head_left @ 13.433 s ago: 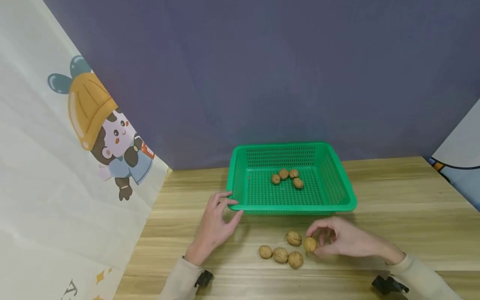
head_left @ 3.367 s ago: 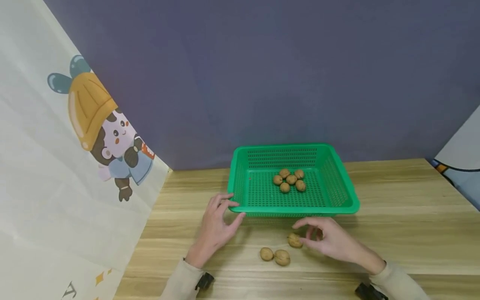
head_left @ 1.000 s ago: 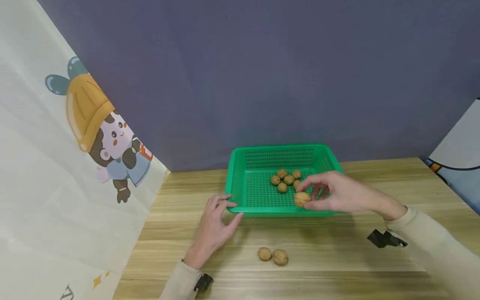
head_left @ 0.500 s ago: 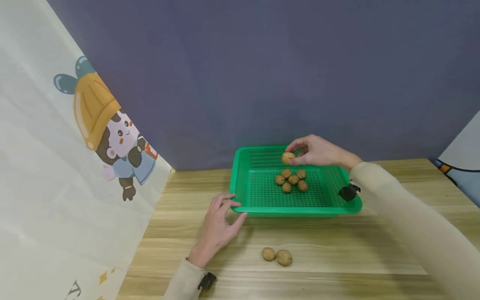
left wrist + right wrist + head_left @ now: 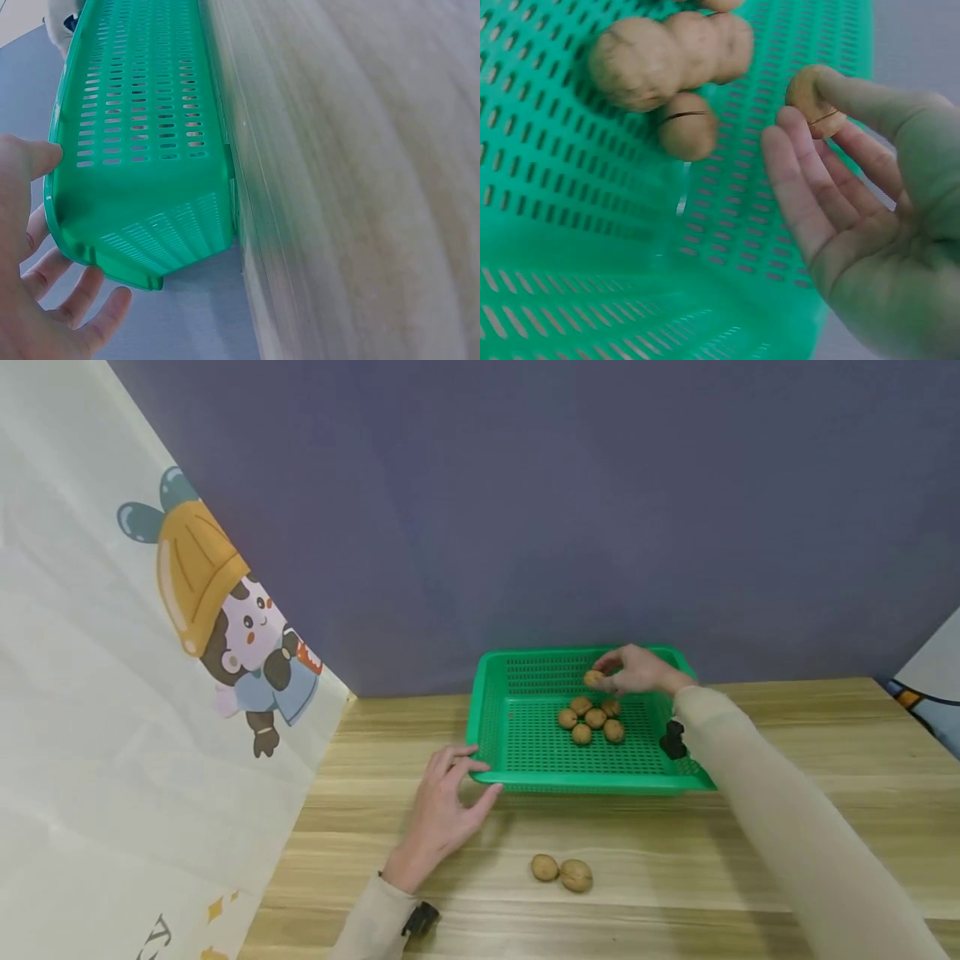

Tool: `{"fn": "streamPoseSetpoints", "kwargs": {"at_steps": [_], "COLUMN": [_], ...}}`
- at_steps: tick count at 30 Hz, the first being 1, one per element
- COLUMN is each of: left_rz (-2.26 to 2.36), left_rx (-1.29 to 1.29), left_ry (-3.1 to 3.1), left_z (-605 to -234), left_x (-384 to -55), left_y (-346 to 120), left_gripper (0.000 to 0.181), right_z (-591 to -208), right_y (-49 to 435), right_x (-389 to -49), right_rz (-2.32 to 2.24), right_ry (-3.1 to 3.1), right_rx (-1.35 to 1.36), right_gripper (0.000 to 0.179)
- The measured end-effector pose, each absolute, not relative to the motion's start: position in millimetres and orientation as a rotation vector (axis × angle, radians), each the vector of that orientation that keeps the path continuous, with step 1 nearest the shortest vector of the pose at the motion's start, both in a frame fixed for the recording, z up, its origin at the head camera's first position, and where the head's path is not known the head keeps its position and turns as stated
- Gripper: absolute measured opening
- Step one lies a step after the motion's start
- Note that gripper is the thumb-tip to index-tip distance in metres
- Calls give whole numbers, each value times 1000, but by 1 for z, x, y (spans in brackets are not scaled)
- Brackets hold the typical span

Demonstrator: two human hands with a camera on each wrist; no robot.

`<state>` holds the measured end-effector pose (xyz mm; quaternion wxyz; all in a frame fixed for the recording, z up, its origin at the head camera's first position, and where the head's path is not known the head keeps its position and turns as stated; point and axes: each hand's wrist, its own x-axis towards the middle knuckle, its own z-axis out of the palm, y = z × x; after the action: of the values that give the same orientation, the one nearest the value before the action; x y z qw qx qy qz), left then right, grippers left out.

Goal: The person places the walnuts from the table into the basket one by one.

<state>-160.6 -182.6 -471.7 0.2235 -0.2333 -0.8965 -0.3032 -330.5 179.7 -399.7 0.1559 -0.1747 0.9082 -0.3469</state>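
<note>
My right hand (image 5: 637, 670) pinches a walnut (image 5: 807, 96) between thumb and fingers, above the inside back part of the green plastic basket (image 5: 585, 781). Below it, several walnuts (image 5: 596, 718) lie clustered on the basket's floor. At the front left corner, my left hand (image 5: 441, 810) holds the basket rim, its thumb (image 5: 46, 157) at the front side and its fingers around the corner. Two more walnuts, a smaller one (image 5: 544, 867) and a larger one (image 5: 577, 876), sit side by side on the table in front of the basket.
The basket stands on a wood-grain table (image 5: 465, 910), close to a dark blue-grey backdrop (image 5: 525, 510). On the left, a white sheet (image 5: 82, 693) with a cartoon figure (image 5: 247, 618) borders the table. A dark cable (image 5: 937, 699) shows at the right edge.
Since 13.4 seconds ago, more walnuts lie in the basket and fewer on the table. My right hand has carried a walnut from the table over the basket to its back. The left hand keeps its place.
</note>
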Motion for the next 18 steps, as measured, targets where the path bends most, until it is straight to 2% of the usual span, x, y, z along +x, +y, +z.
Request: {"fn": "streamPoseSetpoints", "kwargs": {"at_steps": [8, 18], "left_rz": [-839, -825], "left_rx": [-645, -650], "left_ry": [-2479, -2469], "left_z": [-472, -474], "left_x": [-162, -164], "left_y": [-182, -183], "left_gripper": [27, 26], "right_z": [-429, -442], "right_y": [181, 178], "right_x": [-340, -343], "right_rz": [-886, -881], "right_ry": [2674, 2689], "right_rx": [-419, -402], "right_gripper": [53, 52]}}
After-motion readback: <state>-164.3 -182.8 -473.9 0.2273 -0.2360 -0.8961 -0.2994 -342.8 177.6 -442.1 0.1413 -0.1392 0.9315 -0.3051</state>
